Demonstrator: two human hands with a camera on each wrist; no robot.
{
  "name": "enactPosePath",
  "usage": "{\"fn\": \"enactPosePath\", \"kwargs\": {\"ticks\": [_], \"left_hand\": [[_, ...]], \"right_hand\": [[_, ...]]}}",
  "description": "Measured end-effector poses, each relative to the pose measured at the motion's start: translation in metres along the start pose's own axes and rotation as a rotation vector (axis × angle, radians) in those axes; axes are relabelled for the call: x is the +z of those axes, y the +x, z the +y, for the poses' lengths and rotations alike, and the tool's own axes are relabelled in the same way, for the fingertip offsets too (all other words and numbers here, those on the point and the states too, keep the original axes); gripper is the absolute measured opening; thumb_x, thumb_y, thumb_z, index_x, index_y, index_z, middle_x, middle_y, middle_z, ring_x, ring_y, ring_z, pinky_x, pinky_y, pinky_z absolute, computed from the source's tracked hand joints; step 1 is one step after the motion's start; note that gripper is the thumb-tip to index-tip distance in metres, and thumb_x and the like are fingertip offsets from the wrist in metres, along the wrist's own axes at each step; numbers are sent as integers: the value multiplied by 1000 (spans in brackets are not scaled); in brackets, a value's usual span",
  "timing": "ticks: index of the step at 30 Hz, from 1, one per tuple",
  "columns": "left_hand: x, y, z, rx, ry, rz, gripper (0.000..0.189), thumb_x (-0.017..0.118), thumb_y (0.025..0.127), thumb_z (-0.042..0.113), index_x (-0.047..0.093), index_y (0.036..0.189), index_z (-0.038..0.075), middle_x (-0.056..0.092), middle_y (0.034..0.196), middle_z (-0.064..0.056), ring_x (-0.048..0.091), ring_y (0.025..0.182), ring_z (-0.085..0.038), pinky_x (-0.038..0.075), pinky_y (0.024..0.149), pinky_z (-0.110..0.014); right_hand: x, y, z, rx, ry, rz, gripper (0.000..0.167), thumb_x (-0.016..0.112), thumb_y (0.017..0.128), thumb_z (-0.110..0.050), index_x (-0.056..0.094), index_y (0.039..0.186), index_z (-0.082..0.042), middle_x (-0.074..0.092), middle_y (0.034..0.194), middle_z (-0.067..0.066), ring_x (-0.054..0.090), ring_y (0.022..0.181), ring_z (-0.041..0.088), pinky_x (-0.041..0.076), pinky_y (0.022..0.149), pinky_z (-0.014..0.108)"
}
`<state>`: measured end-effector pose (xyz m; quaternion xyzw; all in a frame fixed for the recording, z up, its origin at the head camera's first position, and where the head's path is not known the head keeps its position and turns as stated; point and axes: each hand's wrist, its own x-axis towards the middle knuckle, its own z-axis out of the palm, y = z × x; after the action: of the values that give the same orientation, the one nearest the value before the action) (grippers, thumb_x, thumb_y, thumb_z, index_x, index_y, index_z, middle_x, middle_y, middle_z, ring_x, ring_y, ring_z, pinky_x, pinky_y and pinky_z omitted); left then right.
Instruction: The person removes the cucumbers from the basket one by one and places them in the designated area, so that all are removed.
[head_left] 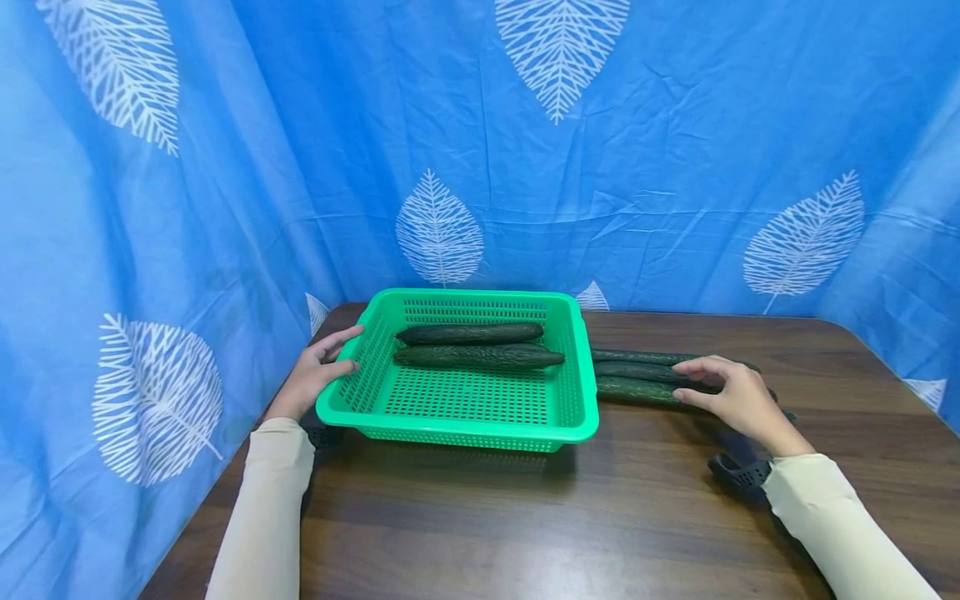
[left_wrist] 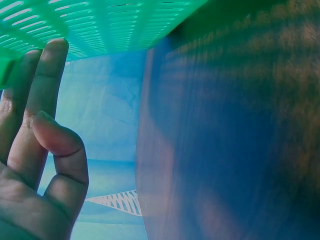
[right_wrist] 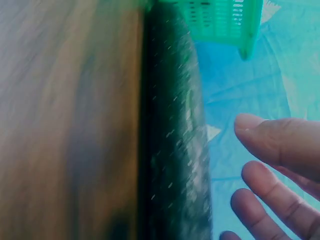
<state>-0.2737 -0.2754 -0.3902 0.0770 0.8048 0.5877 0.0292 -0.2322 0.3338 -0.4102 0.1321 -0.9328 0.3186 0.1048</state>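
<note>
A green plastic basket (head_left: 457, 433) with slotted walls stands left of centre on the table. Inside it, two dark green cucumbers (head_left: 480, 357) lie side by side. My left hand (head_left: 311, 375) is at the basket's left rim, its longer fingers nearly straight against the slotted wall in the left wrist view. Three more cucumbers (head_left: 645, 390) lie in a row just right of the basket. Over their right part is my right hand (head_left: 738, 400), thumb and fingers spread apart. From the right wrist, a gap shows between its fingertips and the nearest cucumber (right_wrist: 177, 125).
The brown wooden table (head_left: 480, 517) extends in front of the basket and to the right. A blue curtain (head_left: 637, 208) with white leaf prints hangs behind it and along the left side. Dark straps (head_left: 738, 472) are on the wrists.
</note>
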Motion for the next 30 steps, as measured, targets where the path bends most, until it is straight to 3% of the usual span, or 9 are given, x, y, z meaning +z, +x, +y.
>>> {"fn": "enactPosePath", "kwargs": {"ticks": [5,8,13,21,30], "left_hand": [[1,0,-1,1,6,-2,70,62,103,6,39,169,8,49,159,-30,65,101,-3,56,80,-26],[1,0,0,-3,12,-1,70,62,103,7,40,169,8,49,160,-28,64,102,-3,56,81,-26],[0,0,0,-3,4,-2,69,62,103,7,39,169,8,49,159,-29,65,100,-4,56,79,-26],[0,0,1,-21,-30,-2,70,61,103,6,39,169,8,51,157,-30,69,92,-6,58,77,-28],[0,-1,1,-28,-33,-1,71,62,103,7,38,170,9,50,158,-30,69,93,-6,58,78,-28]], "right_hand": [[-1,5,-7,-34,6,-47,37,83,97,-13,75,130,0,72,127,22,70,109,38,56,87,29],[0,8,-9,-73,8,-52,36,84,96,-12,77,129,-1,73,124,18,70,105,27,54,86,24],[0,12,-16,-136,61,-84,35,82,95,-7,76,129,0,75,123,18,70,100,11,56,83,24],[-5,21,-39,-132,117,-172,38,80,98,-9,73,134,2,73,127,20,70,105,21,57,87,27],[-11,33,-62,-184,122,-179,36,80,98,-8,74,132,1,74,128,17,68,106,13,56,90,27]]}}
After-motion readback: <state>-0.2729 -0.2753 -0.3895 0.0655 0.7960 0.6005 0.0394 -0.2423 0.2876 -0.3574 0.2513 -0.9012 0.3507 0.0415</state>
